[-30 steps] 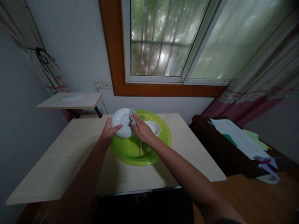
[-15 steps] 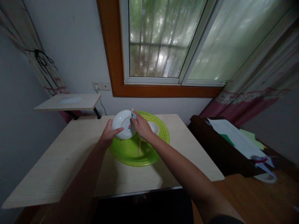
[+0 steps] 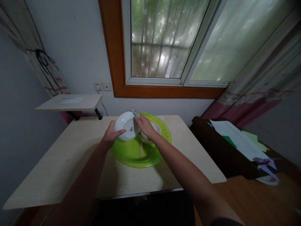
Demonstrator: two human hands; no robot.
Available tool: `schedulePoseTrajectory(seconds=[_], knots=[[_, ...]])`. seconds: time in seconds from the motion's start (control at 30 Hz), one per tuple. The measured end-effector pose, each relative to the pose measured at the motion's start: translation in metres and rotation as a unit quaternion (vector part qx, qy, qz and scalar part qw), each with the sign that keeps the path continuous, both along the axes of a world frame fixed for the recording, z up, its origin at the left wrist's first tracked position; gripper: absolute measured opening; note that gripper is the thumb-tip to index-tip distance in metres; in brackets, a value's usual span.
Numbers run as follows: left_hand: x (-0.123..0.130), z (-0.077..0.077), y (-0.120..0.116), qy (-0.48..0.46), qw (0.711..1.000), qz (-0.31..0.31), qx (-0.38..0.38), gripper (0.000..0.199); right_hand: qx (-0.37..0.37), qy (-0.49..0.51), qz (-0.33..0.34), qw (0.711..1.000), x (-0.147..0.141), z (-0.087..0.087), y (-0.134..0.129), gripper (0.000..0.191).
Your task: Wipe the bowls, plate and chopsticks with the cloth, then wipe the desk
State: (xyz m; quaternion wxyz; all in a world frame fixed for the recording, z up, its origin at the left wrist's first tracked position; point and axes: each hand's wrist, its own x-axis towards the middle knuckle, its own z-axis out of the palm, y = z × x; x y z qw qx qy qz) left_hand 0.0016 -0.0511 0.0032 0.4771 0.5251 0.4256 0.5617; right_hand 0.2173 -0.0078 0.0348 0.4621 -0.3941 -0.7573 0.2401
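Note:
My left hand [image 3: 111, 135] grips the left edge of a white plate [image 3: 125, 125], its thumb lying across the front near a small coloured mark. At the plate's upper right rim, my right hand [image 3: 144, 125] is closed around a pale greyish cloth [image 3: 135, 114] that touches the plate. The plate is tilted and held above a round green plastic basket [image 3: 131, 163]. White bowls [image 3: 157, 128], stacked, sit in the basket, partly hidden by my right hand and wrist. A pair of chopsticks [image 3: 141, 150] lies in the basket just in front of them.
The basket rests on a light wooden table [image 3: 70, 157]. A small raised shelf [image 3: 89, 102] with a paper on it stands at the back left. To the right, papers [image 3: 237, 138] lie on a dark piece of furniture [image 3: 211, 147]. A window is behind the table.
My right hand and the cloth have shifted slightly along the plate's upper right rim. The plate has turned a little, and more of the stacked bowls shows.

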Motion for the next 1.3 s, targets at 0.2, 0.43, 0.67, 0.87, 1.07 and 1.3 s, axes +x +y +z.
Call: schedulePoseTrajectory(seconds=[0.2,0.43,0.67,0.87,1.07,1.3], knots=[[-0.001,0.002,0.001,-0.078,0.996,0.03,0.014,0.064,-0.13,0.093,-0.017,0.987,0.016,-0.021,0.008,0.039],[0.0,0.011,-0.003,-0.107,0.994,0.035,0.011,0.067,-0.152,0.107,0.002,0.983,0.007,-0.02,-0.002,0.039],[-0.003,0.01,-0.001,-0.093,0.995,0.024,-0.012,0.059,-0.145,0.117,0.001,0.983,0.011,-0.018,0.003,0.035],[-0.002,0.011,0.003,-0.058,0.997,-0.002,-0.049,0.058,-0.125,0.062,0.03,0.99,0.018,-0.006,0.004,0.041],[-0.002,0.012,0.003,-0.043,0.997,-0.014,-0.058,0.062,-0.08,-0.008,0.023,0.996,0.018,0.0,0.005,0.051],[-0.005,0.009,-0.001,-0.064,0.997,-0.003,-0.044,0.061,0.033,-0.082,-0.021,0.996,-0.003,-0.001,0.0,0.052]])
